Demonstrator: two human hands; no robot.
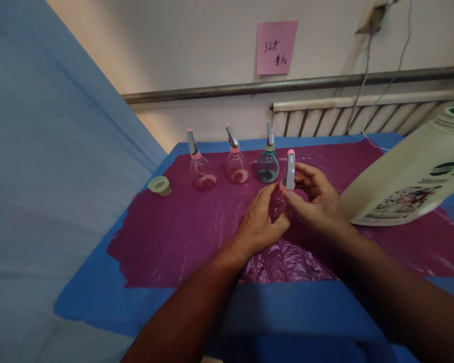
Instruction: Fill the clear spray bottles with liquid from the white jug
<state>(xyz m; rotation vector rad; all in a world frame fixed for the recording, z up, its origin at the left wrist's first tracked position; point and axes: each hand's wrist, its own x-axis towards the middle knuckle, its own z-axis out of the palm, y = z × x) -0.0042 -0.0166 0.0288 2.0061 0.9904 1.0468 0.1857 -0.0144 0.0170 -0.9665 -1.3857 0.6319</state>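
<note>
A clear spray bottle with a pink collar and a grey spray head (pixel 289 171) stands upright between my two hands. My left hand (pixel 263 217) is wrapped round its body. At the collar, the thumb of my right hand (pixel 314 194) presses from the near side, and its other fingers curl behind the head. My hands hide much of this bottle. Beyond them stand two pink-collared spray bottles (pixel 203 174) (pixel 237 166) and a teal spray bottle (pixel 268 164), each with a little liquid or tint at the bottom.
A large pale jug (pixel 408 176) with a label stands open at the right. A small greenish cup-shaped cap (pixel 160 185) lies at the left. Purple plastic sheeting (pixel 181 237) covers the blue table (pixel 94 295). A blue curtain (pixel 41 176) hangs at the left; a pipe (pixel 212 92) runs along the wall.
</note>
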